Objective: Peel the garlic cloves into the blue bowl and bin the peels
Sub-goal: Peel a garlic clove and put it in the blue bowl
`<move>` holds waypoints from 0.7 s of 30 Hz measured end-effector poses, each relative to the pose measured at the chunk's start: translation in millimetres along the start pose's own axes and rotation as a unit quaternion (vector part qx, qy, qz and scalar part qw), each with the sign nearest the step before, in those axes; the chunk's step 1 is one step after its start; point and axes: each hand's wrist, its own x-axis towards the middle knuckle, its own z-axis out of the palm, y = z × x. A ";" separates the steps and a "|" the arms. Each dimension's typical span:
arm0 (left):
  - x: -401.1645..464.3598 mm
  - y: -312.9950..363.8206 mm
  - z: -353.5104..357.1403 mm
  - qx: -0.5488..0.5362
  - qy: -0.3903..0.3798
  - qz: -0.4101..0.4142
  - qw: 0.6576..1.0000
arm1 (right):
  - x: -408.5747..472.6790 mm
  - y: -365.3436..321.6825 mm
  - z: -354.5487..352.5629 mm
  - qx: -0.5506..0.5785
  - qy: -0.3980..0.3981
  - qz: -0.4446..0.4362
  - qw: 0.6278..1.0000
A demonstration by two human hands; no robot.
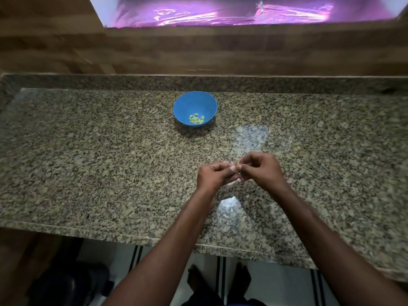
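A blue bowl (195, 104) stands on the granite counter (110, 151), with several peeled pale-green garlic cloves (196, 119) lying in its bottom. Nearer to me, my left hand (213, 176) and my right hand (262, 168) meet above the counter. Both pinch a small garlic clove (238, 167) between fingertips; only a sliver of pale clove and skin shows. A few pale peel scraps (230, 208) lie on the counter below my hands, hard to tell from the speckled stone.
A wooden wall panel (198, 51) backs the counter, with a purple-lit opening (220, 12) above. A dark round bin (72, 288) stands on the floor at lower left, below the counter's front edge. My feet (218, 281) show on the white tiled floor.
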 end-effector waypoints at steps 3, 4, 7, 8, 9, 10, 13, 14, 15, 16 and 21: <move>3.0 2.4 3.5 -0.023 0.016 -0.014 1.000 | -3.7 -2.6 0.1 0.061 0.015 0.042 0.997; 4.2 2.4 4.7 -0.017 0.024 -0.013 0.999 | -4.8 -2.6 1.3 0.071 0.022 0.055 0.996; 7.4 1.3 11.0 0.015 0.053 -0.008 0.998 | -3.5 -0.9 7.3 0.071 0.058 0.078 0.993; 8.2 0.6 13.0 0.023 0.059 -0.002 0.998 | -2.9 -0.5 9.4 0.071 0.075 0.084 0.991; 9.3 0.2 14.1 0.026 0.063 0.004 0.998 | -2.2 0.8 9.8 0.078 0.094 0.093 0.988; 11.3 -0.3 13.7 0.030 0.071 0.010 0.997 | -1.1 2.5 9.0 0.098 0.115 0.108 0.983; 19.0 -0.7 3.4 0.093 0.100 0.051 0.989 | 1.3 8.9 -0.1 0.139 0.136 0.139 0.971; 21.6 -1.1 -1.0 0.135 0.100 0.074 0.983 | 1.9 11.1 -3.1 0.133 0.125 0.140 0.973; 24.1 -1.7 -5.1 0.175 0.098 0.096 0.975 | 2.1 12.9 -5.3 0.126 0.110 0.141 0.976; 27.1 -3.4 -8.3 0.216 0.101 0.113 0.964 | 1.2 13.3 -6.5 0.121 0.097 0.143 0.978; 49.3 -12.0 -18.6 0.435 0.125 0.169 0.876 | -3.2 17.6 -10.3 0.107 0.054 0.153 0.981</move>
